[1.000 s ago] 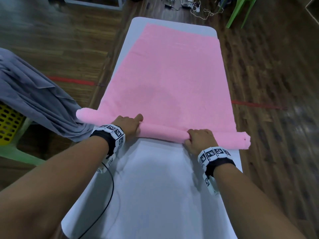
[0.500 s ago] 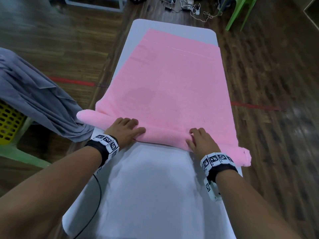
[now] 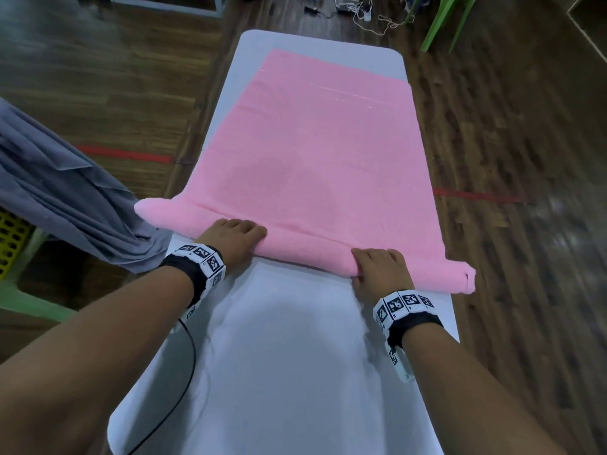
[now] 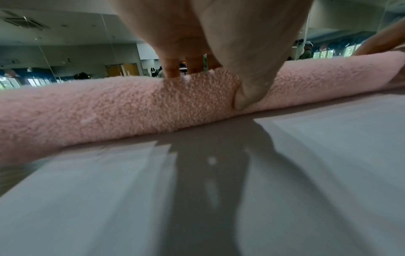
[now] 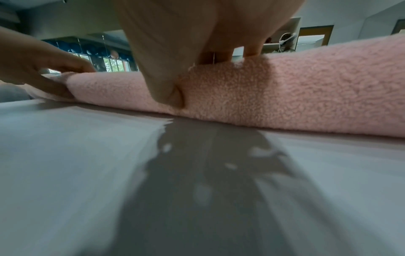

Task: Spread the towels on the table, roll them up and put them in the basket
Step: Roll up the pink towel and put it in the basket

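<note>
A pink towel (image 3: 322,152) lies spread flat along a long white tabletop (image 3: 289,372), covering its far half. The towel's near edge is rolled into a thick roll (image 3: 305,247) that runs across the tabletop from side to side. The roll's left end sticks out past the tabletop's left edge, and its right end reaches the right edge, where the spiral of layers shows.

Both hands rest on the roll from the near side. The left hand (image 3: 235,236) sits on the roll's left part, fingers curved over the top and the thumb (image 4: 245,97) pressed into the roll's near face just above the tabletop. The right hand (image 3: 377,267) sits on the roll's right part in the same way, fingers over the top and the thumb (image 5: 168,93) dug into the near face. Each hand is grasping the roll between fingers and thumb. The two hands are well apart along the roll.

Each wrist wears a black band with black-and-white square markers. A thin black cable (image 3: 184,372) hangs from the left wrist across the tabletop.

To the left of the tabletop, a grey cloth (image 3: 65,198) drapes over a yellow basket (image 3: 11,244) with a grid of holes, which sits on a green plastic stool (image 3: 29,300). The floor is dark wood with a red tape line (image 3: 124,154). Green chair legs (image 3: 443,21) stand beyond the tabletop's far right corner.
</note>
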